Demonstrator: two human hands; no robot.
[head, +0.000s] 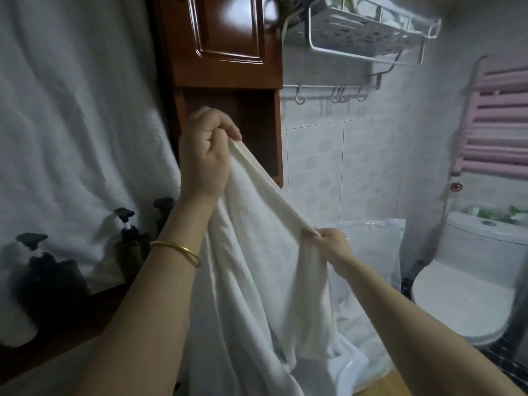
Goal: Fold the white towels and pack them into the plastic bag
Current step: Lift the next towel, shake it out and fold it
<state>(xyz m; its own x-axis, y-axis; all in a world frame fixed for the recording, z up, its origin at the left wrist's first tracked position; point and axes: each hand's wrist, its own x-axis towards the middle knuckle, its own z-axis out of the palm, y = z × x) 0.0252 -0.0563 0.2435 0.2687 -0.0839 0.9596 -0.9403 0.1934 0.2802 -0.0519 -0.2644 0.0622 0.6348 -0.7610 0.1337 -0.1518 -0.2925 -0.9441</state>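
1. Holding one end of the top edge of the white towel, the left hand is up high with its fingers pinched on the cloth.
2. The right hand pinches the other end, lower down.
3. The towel hangs down between the arms.
4. The plastic bag stands behind the towel, beside the toilet.
5. A gold bangle sits on the left wrist.

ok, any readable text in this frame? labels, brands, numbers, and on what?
No text can be read anywhere in the head view.
pump bottles: dark and blurred, any label is illegible.
plastic bag: no print shows.
white towel: no tag or logo shows.
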